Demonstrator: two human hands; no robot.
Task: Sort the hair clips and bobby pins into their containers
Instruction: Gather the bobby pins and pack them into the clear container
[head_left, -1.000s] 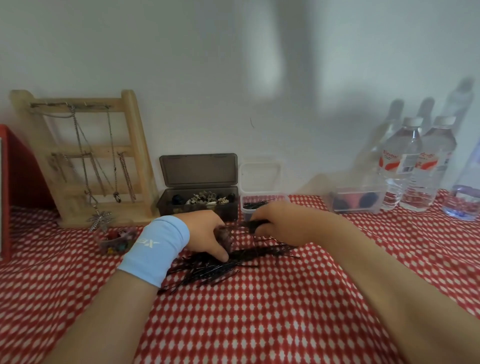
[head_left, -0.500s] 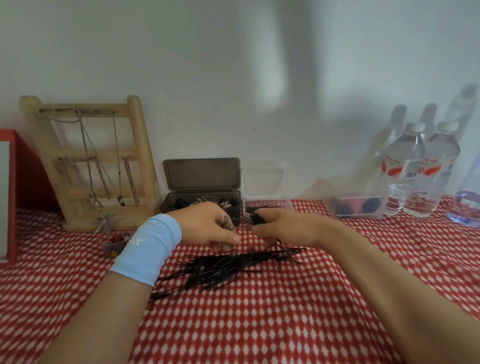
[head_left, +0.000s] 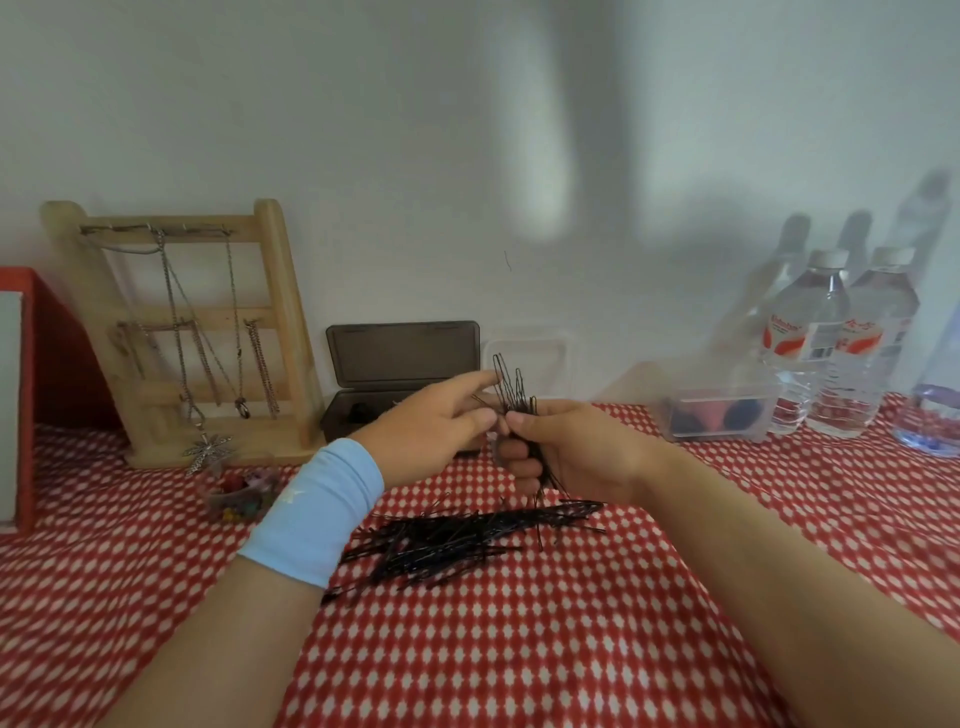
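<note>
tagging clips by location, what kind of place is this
Probably a home dressing or vanity corner, though that is a guess: a wooden jewellery stand hung with necklaces, an open dark storage box behind the hands, and black bobby pins heaped on a red checked tablecloth.
</note>
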